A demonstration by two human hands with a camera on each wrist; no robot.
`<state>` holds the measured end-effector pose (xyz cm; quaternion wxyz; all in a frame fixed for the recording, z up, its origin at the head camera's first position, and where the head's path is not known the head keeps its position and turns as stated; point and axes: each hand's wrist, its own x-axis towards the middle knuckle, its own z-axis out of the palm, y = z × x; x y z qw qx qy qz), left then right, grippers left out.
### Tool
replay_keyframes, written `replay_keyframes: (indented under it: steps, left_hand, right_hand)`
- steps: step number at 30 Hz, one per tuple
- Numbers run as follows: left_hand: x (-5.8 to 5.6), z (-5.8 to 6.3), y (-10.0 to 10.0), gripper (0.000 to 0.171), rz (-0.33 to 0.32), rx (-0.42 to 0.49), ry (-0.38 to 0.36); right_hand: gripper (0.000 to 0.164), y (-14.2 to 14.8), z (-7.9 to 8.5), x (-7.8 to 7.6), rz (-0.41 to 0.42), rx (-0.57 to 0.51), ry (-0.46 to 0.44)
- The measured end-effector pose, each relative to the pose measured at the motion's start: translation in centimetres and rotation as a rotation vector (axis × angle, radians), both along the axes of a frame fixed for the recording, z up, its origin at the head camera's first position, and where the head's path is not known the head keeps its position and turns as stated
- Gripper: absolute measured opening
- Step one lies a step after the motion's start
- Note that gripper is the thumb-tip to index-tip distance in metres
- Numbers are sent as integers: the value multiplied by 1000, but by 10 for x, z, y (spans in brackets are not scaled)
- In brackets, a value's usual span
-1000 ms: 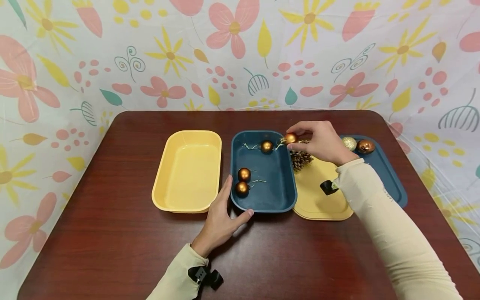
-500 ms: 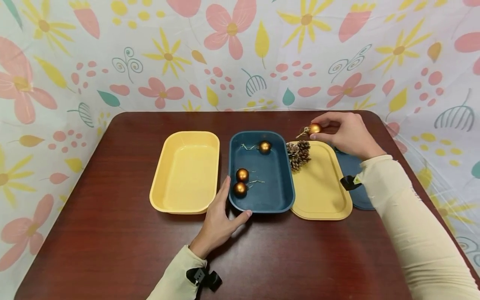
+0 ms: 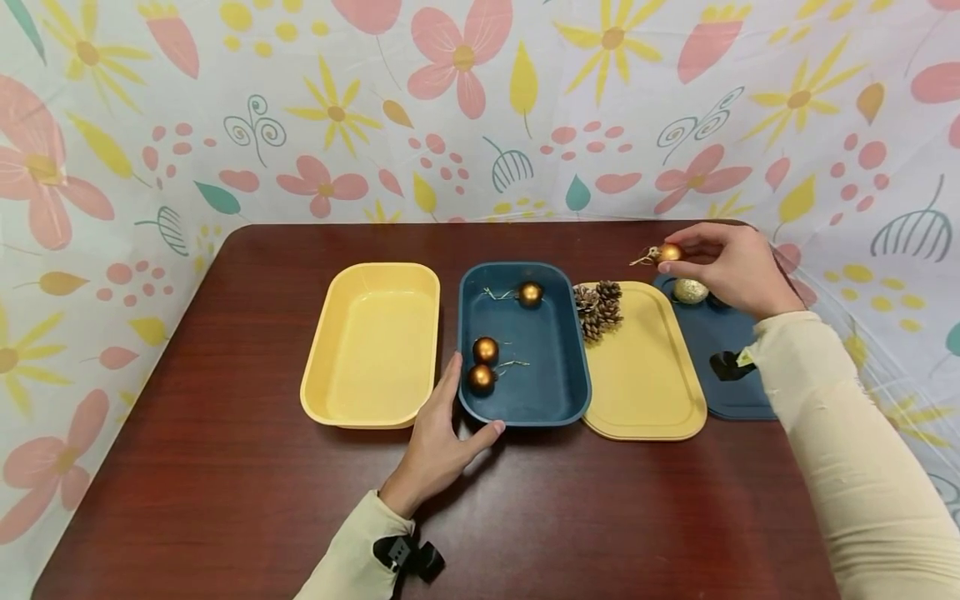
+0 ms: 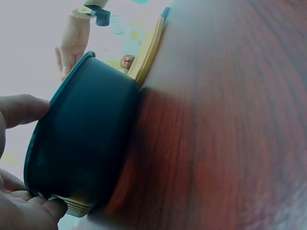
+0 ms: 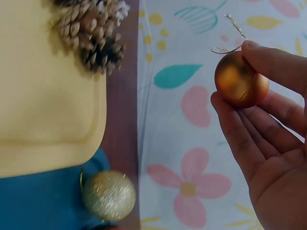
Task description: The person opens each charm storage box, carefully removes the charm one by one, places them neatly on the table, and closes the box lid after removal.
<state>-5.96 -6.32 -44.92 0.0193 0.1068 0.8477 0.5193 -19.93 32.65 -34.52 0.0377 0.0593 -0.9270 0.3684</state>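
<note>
My right hand (image 3: 738, 265) pinches a copper-gold Christmas bauble (image 5: 240, 80) between thumb and fingers, above the far end of the flat blue tray (image 3: 726, 367). Its gold hanging string (image 5: 232, 31) sticks out freely. My left hand (image 3: 438, 446) rests at the near left corner of the deep blue bin (image 3: 547, 358), index finger along its left side and thumb on its front rim. In that bin lie a gold bauble (image 3: 529, 294) at the back and two more, one bauble (image 3: 486, 350) and another bauble (image 3: 482, 379), at the left.
A deep yellow bin (image 3: 371, 350) stands left of the blue one. To the right lies a flat yellow tray (image 3: 645, 375) with pine cones (image 3: 597, 310) at its far left. A glittery pale bauble (image 5: 109, 195) sits on the flat blue tray, beside a darker one partly hidden by my hand.
My right hand has carried the gold bauble rightward, from over the deep blue bin's edge to above the flat blue tray. My left hand stays at the bin's corner.
</note>
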Motion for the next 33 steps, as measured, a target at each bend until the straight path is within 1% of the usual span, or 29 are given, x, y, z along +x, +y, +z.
replay_keyframes:
  steps: [5, 12, 16, 20, 24, 33]
  left_hand:
    - [0, -1, 0, 101, -5, 3, -2]
    - [-1, -1, 0, 102, -6, 2, -4]
    - [-1, -1, 0, 102, -10, 1, -4]
    - [-1, -1, -1, 102, -11, -1, -4]
    - [-1, 0, -1, 102, -10, -2, -4]
    - [-1, -1, -1, 102, -5, -3, -6]
  right_hand:
    - [50, 16, -10, 1, -41, 14, -13]
    - [50, 33, -24, 2, -88, 77, -44]
    - [52, 41, -35, 4, -117, 107, -72]
    - [53, 49, -48, 5, -125, 132, -94]
    - [55, 55, -57, 6, -134, 159, -112]
    - [60, 63, -66, 9, -119, 209, -138]
